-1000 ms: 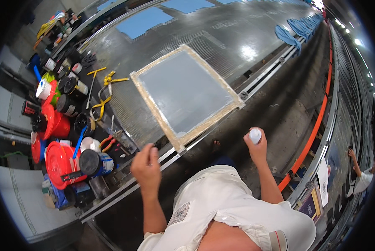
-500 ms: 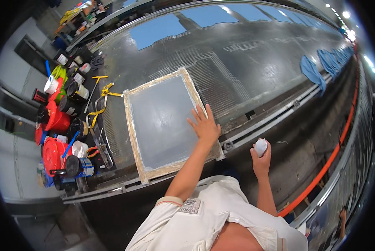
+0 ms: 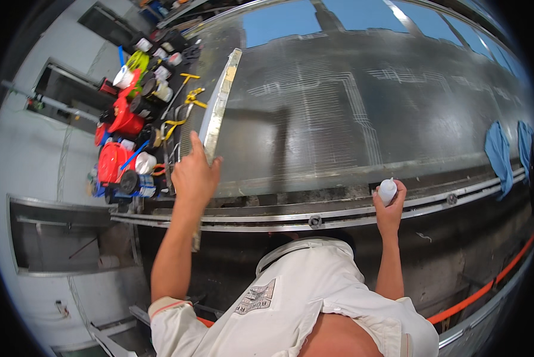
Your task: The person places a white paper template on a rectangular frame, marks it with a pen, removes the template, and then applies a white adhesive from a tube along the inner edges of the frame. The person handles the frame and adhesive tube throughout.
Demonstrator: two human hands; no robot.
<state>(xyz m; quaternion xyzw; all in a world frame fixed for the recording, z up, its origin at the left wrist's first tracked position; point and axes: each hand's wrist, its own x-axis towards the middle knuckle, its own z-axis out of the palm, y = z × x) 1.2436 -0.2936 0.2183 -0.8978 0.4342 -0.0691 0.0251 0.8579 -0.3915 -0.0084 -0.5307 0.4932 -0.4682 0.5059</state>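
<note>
My left hand (image 3: 195, 178) grips the wood-edged screen printing frame (image 3: 220, 107) by its upper edge. The frame is tipped up steeply, so mostly its narrow taped side shows, and its mesh face is nearly hidden. My thumb lies to the right of the edge and my index finger points up along the left. In my right hand (image 3: 391, 208), a white squeeze bottle (image 3: 387, 191) with a small nozzle points upward, held in front of the table's near rail. Under and beside the frame lies the dark, shiny printing table (image 3: 314, 131), marked with fine pale lines.
Red buckets (image 3: 115, 162), black jars (image 3: 142, 107) and yellow-handled tools (image 3: 189, 98) crowd the table's left end. A metal rail (image 3: 267, 223) runs along the near edge. Blue cloths (image 3: 498, 156) hang at the right; light-blue panels (image 3: 285, 25) lie on the far side.
The frame has gone from lying flat on the table to tilted up on its edge. My left hand has moved left with it. My right hand still holds the bottle, and the view has turned.
</note>
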